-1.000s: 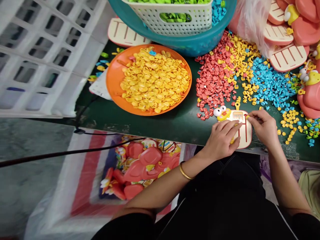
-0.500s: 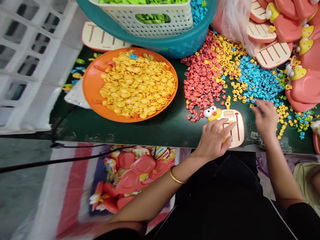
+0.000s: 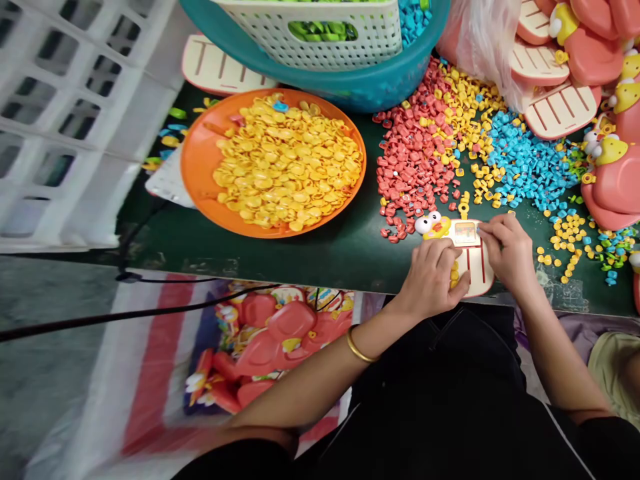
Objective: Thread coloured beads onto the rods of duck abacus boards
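Note:
A cream slotted toy board (image 3: 479, 280) with a yellow duck-like head (image 3: 434, 225) and bulging white eyes lies near the front edge of the table. My left hand (image 3: 434, 275) grips its left side, fingers curled and thumb over the face. Yellow pieces (image 3: 454, 273) show beside those fingers. My right hand (image 3: 510, 252) is closed in a pinch at the upper end of the right slot. Whatever sits between its fingertips is too small and covered to make out. A small picture panel (image 3: 466, 232) shows between the hands, and a yellow ring tab (image 3: 465, 205) sticks out above the board.
Loose red pieces (image 3: 413, 163), blue pieces (image 3: 530, 160) and yellow pieces (image 3: 567, 233) lie beyond and to the right. An orange bowl (image 3: 197, 160) of yellow discs stands left. Behind are a teal tub (image 3: 350, 93) with a white basket (image 3: 260, 33) and stacked red toys (image 3: 617, 180).
My right hand has moved left from beside the blue pieces onto the board. The fingers of my left hand have drawn back and curled at the board's left side. The view has shifted slightly.

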Demonstrator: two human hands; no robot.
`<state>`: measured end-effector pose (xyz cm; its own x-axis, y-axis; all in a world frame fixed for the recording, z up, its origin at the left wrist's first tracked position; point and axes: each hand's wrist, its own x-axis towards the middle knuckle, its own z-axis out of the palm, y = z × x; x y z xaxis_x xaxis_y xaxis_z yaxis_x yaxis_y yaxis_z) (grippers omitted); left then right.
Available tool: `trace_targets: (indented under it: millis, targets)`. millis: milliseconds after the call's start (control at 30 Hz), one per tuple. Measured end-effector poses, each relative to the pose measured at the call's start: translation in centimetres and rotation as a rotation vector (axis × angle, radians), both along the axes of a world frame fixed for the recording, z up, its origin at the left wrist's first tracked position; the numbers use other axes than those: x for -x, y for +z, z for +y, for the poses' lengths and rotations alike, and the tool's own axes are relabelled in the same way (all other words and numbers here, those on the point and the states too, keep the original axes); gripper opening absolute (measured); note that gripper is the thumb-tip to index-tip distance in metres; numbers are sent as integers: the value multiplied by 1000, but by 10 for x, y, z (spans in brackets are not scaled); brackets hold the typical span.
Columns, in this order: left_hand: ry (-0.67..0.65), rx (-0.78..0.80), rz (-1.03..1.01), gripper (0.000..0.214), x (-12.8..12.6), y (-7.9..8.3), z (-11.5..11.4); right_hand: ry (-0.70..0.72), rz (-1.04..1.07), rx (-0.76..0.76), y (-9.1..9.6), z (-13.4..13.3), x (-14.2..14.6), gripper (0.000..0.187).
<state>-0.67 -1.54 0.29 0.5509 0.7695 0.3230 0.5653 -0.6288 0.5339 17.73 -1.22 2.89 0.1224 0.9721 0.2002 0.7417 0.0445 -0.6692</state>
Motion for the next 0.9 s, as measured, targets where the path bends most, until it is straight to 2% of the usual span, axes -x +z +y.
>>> trace_targets:
  millis: [100,200,433,467,600,633,767,900]
  targets:
    - [6,-10,-4,35,0,-1,1,45,-124,-15,0,-6,-2,26]
    - [-50,29,6,33,1,0,2,56,-169,-32,0,-11,-3,28]
    - [-106,17,15,35,3,1,8,270,-37,-56,-1,-26,-7,31]
    - [-122,13,19,37,2,3,10,229,-14,-75,-2,-23,-11,31]
    - [-199,-27,82,45,-1,10,12,-233,-68,-123,-9,2,-34,18]
    - [-215,-33,100,46,-3,12,12,-276,-83,-104,-12,8,-37,18]
    - [-216,-9,53,45,-6,12,10,-164,-22,-52,-19,24,-36,17]
    - [-224,7,-56,42,-6,9,10,-270,-109,-118,-21,33,-46,15]
